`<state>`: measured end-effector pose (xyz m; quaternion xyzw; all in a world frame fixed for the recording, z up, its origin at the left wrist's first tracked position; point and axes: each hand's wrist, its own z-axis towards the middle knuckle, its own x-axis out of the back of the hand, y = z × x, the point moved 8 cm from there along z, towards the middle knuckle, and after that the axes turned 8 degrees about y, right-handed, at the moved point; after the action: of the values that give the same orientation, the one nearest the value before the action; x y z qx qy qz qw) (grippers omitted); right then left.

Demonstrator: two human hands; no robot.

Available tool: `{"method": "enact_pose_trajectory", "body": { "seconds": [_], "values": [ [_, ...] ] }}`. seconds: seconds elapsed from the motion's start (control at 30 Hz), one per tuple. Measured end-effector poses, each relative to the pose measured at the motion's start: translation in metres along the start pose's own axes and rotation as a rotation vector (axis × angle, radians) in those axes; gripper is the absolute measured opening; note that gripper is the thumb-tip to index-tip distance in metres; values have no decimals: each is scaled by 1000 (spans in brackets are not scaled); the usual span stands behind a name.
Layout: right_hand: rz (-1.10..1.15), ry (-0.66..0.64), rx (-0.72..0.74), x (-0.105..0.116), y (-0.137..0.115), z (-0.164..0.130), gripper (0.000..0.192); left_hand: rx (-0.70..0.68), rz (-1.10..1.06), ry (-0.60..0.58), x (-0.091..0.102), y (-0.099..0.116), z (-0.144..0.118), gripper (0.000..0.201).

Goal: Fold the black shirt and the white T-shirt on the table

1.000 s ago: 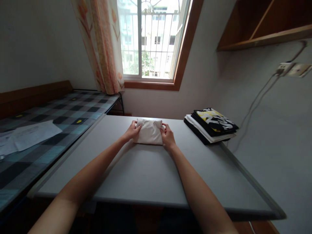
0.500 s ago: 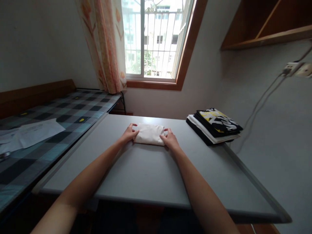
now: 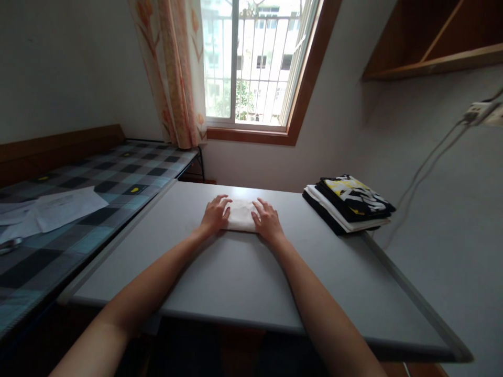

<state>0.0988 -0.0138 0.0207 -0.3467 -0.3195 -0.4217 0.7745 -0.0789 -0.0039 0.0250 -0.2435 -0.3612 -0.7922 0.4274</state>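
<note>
A folded white cloth (image 3: 241,215) lies flat on the pale grey table (image 3: 236,277). The left hand (image 3: 215,214) rests on its nine o'clock end and the right hand (image 3: 268,219) on its three o'clock end, fingers loosely spread. Taking the cloth as centre, a stack of folded clothes (image 3: 349,201) sits at three, a barred window (image 3: 259,68) at twelve, a floral curtain (image 3: 178,73) at eleven, a wooden shelf (image 3: 451,60) at two, and papers (image 3: 66,207) on a checked bed (image 3: 153,167) at nine.
</note>
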Motion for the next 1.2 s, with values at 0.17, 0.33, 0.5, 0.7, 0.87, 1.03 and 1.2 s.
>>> {"method": "enact_pose_trajectory", "body": {
  "seconds": [0.17,0.33,0.5,0.7,0.87,1.03,1.2],
  "values": [
    [-49,-257,22,-34,-19,-6,70,-204,82,-249,-38,21,-15,48],
    [-45,-390,-197,-41,9,-14,87,-52,92,-386,-48,-1,-22,62],
    [-2,-364,-249,-35,28,-16,79,-90,37,-390,-38,-6,-24,71],
    [-2,-309,-203,-29,35,-19,67,-433,-122,-298,-15,31,-28,54],
    [2,-222,-186,-21,32,-17,57,-521,-163,-364,-22,62,-39,36],
    [16,-86,-175,-4,29,-13,47,-425,-155,-350,-15,45,-25,28],
    [28,3,-173,9,26,-9,41,28,39,-174,14,-21,5,25]
  ]
}}
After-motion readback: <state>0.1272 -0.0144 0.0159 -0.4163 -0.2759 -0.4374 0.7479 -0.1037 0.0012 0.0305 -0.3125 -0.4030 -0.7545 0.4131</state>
